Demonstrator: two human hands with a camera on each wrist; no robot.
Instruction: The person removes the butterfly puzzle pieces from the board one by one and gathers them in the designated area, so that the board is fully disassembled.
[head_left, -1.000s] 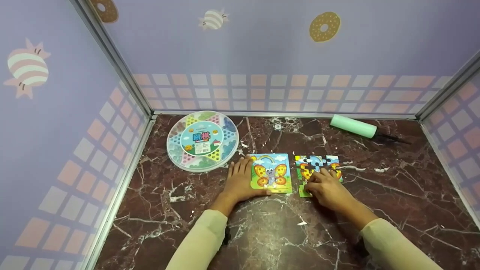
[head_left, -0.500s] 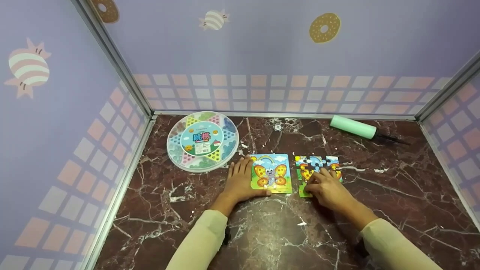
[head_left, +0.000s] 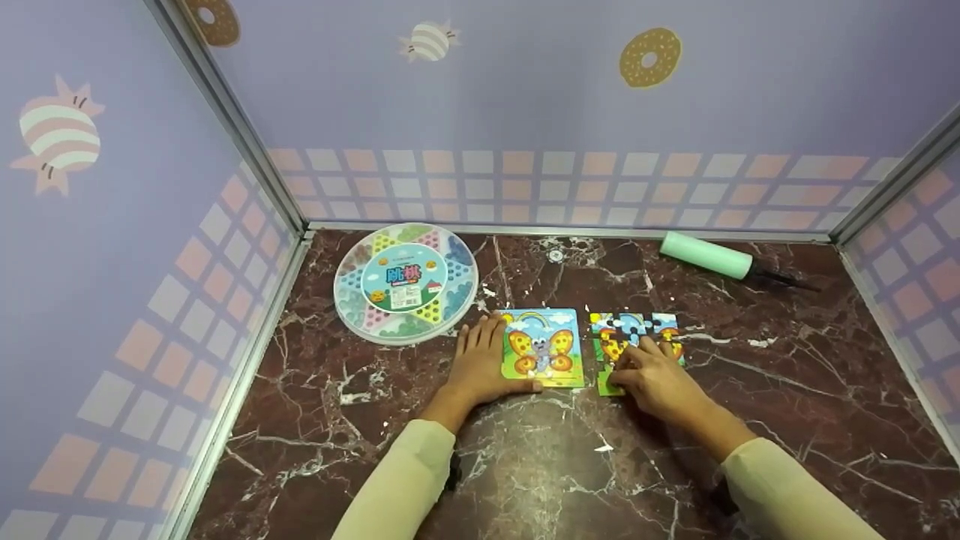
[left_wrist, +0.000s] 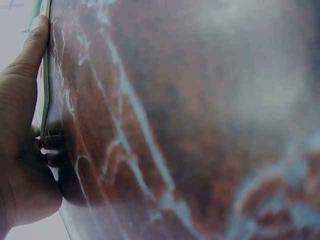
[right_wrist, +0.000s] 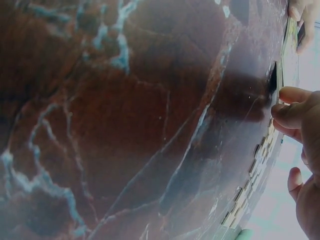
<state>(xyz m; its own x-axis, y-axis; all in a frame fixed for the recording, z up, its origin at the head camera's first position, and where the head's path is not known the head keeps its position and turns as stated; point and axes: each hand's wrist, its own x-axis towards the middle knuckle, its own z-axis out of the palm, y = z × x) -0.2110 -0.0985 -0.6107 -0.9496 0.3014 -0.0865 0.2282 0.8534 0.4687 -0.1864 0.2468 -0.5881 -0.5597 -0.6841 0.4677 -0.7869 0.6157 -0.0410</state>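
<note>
A square butterfly picture board (head_left: 547, 349) lies flat on the marbled table. My left hand (head_left: 478, 361) rests along its left side, fingers extended and thumb at the lower edge. In the left wrist view that hand (left_wrist: 20, 110) touches the board's thin edge (left_wrist: 46, 87). Right of the board, several jigsaw pieces (head_left: 632, 322) form a partly joined butterfly picture. Over their lower part, my right hand (head_left: 658, 376) has bent fingers, with thumb and forefinger pinching at a green puzzle piece (head_left: 606, 382). The fingers cover part of the jigsaw. The right wrist view shows the pinch side-on.
A round Chinese checkers box (head_left: 405, 285) lies behind and left of the board. Near the back wall are a small round disc (head_left: 555, 255) and a pale green cylinder (head_left: 706, 255) with a black end. Patterned walls enclose the table at the back and sides.
</note>
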